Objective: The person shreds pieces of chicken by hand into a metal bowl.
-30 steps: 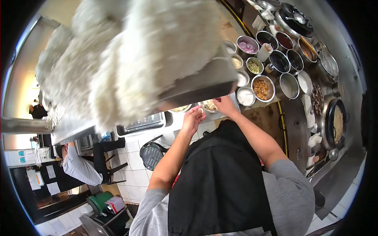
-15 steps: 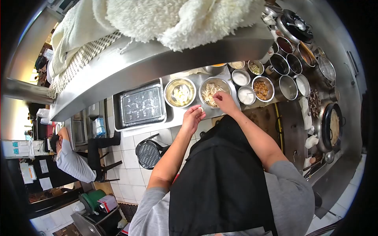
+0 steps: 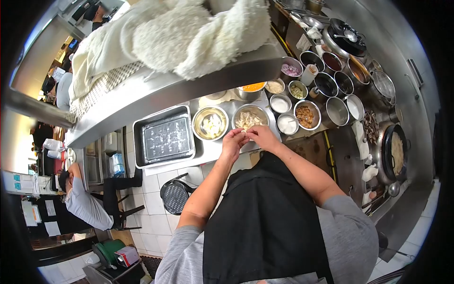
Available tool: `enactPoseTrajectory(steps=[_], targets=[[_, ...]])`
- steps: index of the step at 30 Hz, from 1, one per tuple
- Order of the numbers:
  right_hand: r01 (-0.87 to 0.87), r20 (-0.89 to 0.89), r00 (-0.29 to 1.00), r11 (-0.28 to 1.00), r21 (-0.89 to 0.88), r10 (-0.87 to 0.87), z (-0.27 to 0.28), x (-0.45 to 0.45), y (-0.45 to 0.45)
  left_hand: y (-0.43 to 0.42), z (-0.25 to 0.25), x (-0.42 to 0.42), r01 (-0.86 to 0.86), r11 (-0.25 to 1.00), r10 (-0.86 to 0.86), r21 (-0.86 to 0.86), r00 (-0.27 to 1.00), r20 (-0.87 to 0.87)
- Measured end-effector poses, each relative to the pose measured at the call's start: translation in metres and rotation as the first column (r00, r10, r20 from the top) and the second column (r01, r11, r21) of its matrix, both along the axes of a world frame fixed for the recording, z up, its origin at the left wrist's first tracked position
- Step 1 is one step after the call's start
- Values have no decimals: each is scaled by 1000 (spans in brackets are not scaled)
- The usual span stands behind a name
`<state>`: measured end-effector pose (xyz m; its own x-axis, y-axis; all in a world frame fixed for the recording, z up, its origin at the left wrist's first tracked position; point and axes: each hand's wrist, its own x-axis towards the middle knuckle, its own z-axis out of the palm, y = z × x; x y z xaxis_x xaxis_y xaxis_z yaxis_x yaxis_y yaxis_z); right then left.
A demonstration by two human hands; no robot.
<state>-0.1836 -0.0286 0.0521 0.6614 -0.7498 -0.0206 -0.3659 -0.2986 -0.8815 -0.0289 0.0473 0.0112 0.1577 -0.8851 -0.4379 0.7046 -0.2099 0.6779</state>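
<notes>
My left hand (image 3: pixel 231 144) pinches a small pale piece of food (image 3: pixel 244 132), its exact kind too small to make out. My right hand (image 3: pixel 265 137) meets it there, thumb and fingers closed at the same piece. Both hands are at the near rim of a steel bowl (image 3: pixel 266 115) of pale shredded strips (image 3: pixel 248 118). To its left stands another steel bowl (image 3: pixel 197 124) with pale yellow-white pieces (image 3: pixel 212 125). A rectangular metal tray (image 3: pixel 137 142) with whitish marks on its base lies further left.
A steel shelf (image 3: pixel 189 87) with white towels (image 3: pixel 165 35) overhangs the counter. Small white-filled bowls (image 3: pixel 281 103) and a bowl of brown chunks (image 3: pixel 305 116) stand right, near several pots and a wok (image 3: pixel 393 158). A black stool (image 3: pixel 174 196) and a seated person (image 3: pixel 90 203) are left.
My right hand has come out of the bowl of strips to my left fingertips, at the small pale piece. The view has shifted, showing more bowls at the back.
</notes>
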Motion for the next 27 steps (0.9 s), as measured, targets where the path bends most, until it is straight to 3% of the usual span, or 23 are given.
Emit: enactPoseTrajectory(steps=[7,11,13,18,20,22,27], targets=[[62,18,998,990,-126,-60,-11,-10,-12,-15,0,-9,43,998,-45,39,998,51],[17,4,1000,996,-85,-16,-12,-11,-31,-22,3,-11,61,997,-63,44,998,23],[10,16,1000,991,130,-12,-14,-11,-38,-22,6,-11,34,998,-34,54,999,-4],[-66,104,993,996,65,59,-37,-11,-57,-27,-6,-9,13,999,-12,38,1000,-16],[-81,132,989,994,79,70,-41,-12,-63,-31,-1,-16,-26,999,23,30,994,105],[-116,30,993,989,96,113,-38,-13,-67,-35,-6,-21,-60,997,54,42,988,147],[-187,76,981,971,150,177,-39,-12,-77,-36,-6,-31,-119,992,100,48,950,295]])
